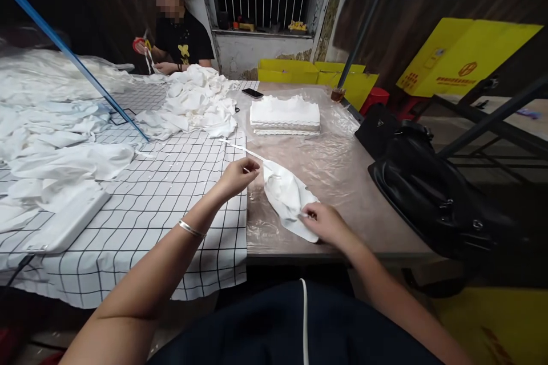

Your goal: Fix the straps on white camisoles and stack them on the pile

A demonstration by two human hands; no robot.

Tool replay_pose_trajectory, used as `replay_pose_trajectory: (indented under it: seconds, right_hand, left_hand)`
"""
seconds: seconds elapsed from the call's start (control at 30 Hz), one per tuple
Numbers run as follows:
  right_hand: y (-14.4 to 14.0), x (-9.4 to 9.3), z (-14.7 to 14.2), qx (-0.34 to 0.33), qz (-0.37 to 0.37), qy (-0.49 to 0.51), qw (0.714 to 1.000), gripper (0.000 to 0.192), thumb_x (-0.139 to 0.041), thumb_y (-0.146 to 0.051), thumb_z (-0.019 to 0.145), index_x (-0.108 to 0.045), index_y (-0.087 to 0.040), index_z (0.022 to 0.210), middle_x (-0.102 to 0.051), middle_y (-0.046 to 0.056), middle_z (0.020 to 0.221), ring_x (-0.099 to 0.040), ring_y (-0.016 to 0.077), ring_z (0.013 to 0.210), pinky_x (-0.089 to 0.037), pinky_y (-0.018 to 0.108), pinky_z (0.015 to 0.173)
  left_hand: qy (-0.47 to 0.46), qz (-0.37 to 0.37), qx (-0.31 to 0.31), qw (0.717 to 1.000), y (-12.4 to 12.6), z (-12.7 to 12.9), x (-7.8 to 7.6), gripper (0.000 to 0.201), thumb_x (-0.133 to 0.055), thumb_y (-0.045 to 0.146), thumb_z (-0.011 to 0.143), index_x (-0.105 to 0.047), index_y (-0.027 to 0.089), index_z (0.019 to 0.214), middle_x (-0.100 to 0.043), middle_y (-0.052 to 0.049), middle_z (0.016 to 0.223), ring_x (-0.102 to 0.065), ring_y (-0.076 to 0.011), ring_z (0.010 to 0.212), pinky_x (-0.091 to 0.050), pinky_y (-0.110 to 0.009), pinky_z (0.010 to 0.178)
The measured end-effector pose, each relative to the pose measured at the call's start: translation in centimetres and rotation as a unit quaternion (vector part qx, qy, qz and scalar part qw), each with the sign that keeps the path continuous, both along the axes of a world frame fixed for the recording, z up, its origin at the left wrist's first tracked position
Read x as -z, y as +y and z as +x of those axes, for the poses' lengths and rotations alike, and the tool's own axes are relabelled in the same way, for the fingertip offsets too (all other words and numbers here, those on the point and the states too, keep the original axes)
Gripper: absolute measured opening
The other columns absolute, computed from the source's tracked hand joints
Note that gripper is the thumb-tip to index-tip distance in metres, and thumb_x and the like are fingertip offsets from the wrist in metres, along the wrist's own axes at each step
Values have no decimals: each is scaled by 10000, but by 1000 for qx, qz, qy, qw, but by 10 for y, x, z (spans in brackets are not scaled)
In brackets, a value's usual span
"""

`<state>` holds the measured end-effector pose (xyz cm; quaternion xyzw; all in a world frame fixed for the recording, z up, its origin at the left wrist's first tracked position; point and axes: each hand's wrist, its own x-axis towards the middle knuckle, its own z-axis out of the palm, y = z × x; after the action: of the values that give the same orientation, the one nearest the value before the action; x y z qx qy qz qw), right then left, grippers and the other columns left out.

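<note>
A small white garment [282,189] lies partly folded on the plastic-covered tabletop in front of me, with a thin strap running from its top toward the upper left. My right hand [326,222] pinches the garment's lower right edge between thumb and fingers. At its upper left edge, just below the strap, my left hand [240,177] has its fingers curled together; whatever is between those fingertips is hidden. Beyond the hands, a neat stack of white cloth pieces [285,116] sits on clear plastic.
Heaps of white garments [197,97] cover the left and back of the checked tablecloth [184,182]. A white flat box [68,222] lies at left. Across the table a person [184,40] holds red-handled scissors [139,44]. A phone [252,93] and black bag [432,188] lie near the edges.
</note>
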<state>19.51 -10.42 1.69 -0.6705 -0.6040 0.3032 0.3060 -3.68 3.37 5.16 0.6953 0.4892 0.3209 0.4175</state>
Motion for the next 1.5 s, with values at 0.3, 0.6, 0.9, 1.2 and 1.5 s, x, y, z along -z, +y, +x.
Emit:
replay_pose_trajectory:
  seconds: [0.3,0.6,0.9,1.2,1.5]
  right_hand:
    - [37,-59,57,115,172,467,860,230,-739,-418,722,-630,-267,858,-719,9,975,-623,242,1077,-526,388,840]
    - [14,-75,86,234,231,560,761,191,-508,-226,912,-681,-220,833,-732,11,881,-659,164,992,-517,339,920]
    - [27,-88,76,261,229,611,711,335,-380,-213,953,-659,-170,772,-713,23,754,-697,146,739,-559,341,894]
    - [74,-109,81,54,129,530,837,188,-545,-360,877,-654,-212,836,-734,39,809,-691,236,957,-544,448,909]
    - [102,-150,50,-101,221,452,859,303,-620,-522,812,-659,-245,929,-733,24,957,-610,273,1150,-517,490,953]
  left_hand:
    - [295,63,126,945,-7,-15,35,155,-670,237,688,-743,187,815,-655,-66,907,-632,-219,810,-485,-310,758]
    - [312,146,124,931,-7,-12,51,157,-556,232,832,-700,201,775,-659,-64,917,-623,-225,907,-470,-316,785]
    - [325,118,12,938,16,-25,26,137,-485,221,876,-590,178,799,-654,-72,919,-609,-193,839,-485,-323,769]
    - [246,153,-158,944,42,-59,-37,369,-513,111,817,-634,209,1152,-487,-121,1427,-326,-373,1385,-228,-669,1093]
    - [-98,118,168,974,-19,82,-33,352,-642,380,798,-643,157,1071,-703,-88,1035,-649,-221,936,-506,-339,821]
